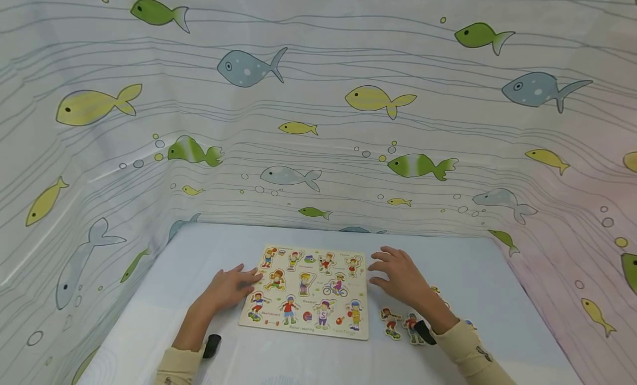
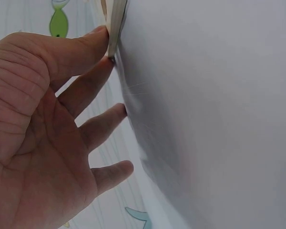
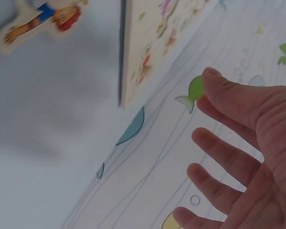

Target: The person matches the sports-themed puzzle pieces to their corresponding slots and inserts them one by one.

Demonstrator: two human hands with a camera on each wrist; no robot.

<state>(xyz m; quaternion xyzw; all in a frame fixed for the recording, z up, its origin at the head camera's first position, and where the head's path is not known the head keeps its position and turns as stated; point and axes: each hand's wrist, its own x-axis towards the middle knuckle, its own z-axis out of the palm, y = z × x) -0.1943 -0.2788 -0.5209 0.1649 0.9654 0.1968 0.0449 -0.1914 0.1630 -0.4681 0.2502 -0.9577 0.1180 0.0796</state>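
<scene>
A wooden peg-style picture board (image 1: 318, 307) printed with children playing sports lies flat on the table. My left hand (image 1: 229, 288) is at its left edge. In the left wrist view, the thumb and forefinger of my left hand (image 2: 47, 119) touch the board's edge (image 2: 115, 28), the other fingers extended. Just off the board's right edge, my right hand (image 1: 400, 277) hovers with fingers spread and nothing between them. The right wrist view shows this hand (image 3: 248, 152) apart from the board (image 3: 138, 52).
Loose figure pieces (image 1: 390, 323) lie right of the board, some partly hidden under the right forearm. One such piece (image 3: 52, 19) shows in the right wrist view. A pale table (image 1: 209, 246) stands against a fish-patterned curtain (image 1: 318, 152) that surrounds it behind and at the sides.
</scene>
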